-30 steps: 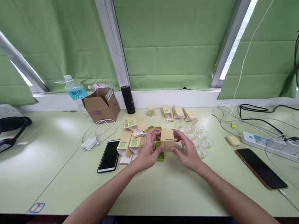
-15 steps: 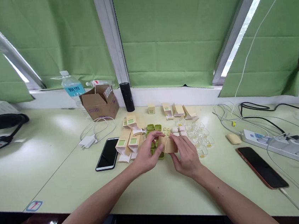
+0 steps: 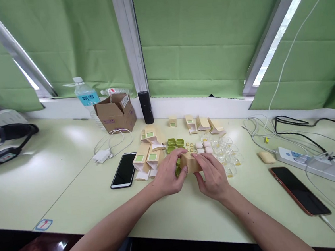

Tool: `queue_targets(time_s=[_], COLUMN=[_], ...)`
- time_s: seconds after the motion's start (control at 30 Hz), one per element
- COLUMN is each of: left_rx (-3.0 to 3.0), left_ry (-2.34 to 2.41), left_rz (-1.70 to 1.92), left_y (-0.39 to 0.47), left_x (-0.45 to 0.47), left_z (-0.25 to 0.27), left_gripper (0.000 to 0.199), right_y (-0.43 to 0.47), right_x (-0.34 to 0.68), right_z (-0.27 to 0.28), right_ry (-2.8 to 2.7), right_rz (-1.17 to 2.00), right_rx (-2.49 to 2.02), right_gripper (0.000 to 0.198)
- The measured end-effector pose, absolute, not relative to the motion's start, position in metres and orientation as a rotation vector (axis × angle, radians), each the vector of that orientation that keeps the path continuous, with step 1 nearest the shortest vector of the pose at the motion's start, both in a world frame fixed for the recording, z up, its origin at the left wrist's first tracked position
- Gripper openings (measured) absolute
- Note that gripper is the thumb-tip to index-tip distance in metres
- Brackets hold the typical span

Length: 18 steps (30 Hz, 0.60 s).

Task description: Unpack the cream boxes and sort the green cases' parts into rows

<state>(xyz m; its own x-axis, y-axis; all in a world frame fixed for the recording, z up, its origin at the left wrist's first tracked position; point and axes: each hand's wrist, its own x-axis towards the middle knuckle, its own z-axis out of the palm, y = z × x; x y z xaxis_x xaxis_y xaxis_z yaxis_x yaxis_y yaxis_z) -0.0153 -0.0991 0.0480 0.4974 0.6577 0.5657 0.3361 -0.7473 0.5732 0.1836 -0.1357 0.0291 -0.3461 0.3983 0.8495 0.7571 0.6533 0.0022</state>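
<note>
Between my two hands is a small tan cardboard box (image 3: 192, 165), held above the table. My left hand (image 3: 170, 173) grips its left side, thumb low and fingers over the top. On the right side, my right hand (image 3: 211, 172) closes on it with fingers on top and thumb beneath. Just beyond are green cups (image 3: 175, 142), partly hidden by my left hand, and tiny yellow pieces (image 3: 189, 145). Pale pinkish-white blocks (image 3: 207, 144) and clear plastic covers (image 3: 227, 155) lie beyond my right hand. Several window-fronted cartons (image 3: 154, 155) lie left of my left hand.
More cartons (image 3: 202, 122) stand along the back. A dark phone (image 3: 123, 171) lies to the left, another phone (image 3: 300, 189) to the right by a power strip (image 3: 315, 166) with cables. A brown box (image 3: 115, 113), black cylinder (image 3: 145, 108) and water bottle (image 3: 88, 98) stand near the window.
The small box has turned in my hands, and its open-looking top now appears closed flat. Both hands stay on it. The whole view has shifted slightly, so things appear further right.
</note>
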Motion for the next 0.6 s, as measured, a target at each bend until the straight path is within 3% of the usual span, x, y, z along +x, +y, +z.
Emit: queue_targets(time_s=[0.6], left_rx=[2.433], left_ry=[0.623], left_rz=[1.298], left_y=[-0.0925], left_x=[-0.0153], left_z=[0.0411], left_gripper=[0.059], right_y=[-0.1353], right_x=[0.1869], right_z=[0.0335], right_ry=[-2.054], right_rz=[-0.612], right_rx=[-0.821], right_gripper=[0.067])
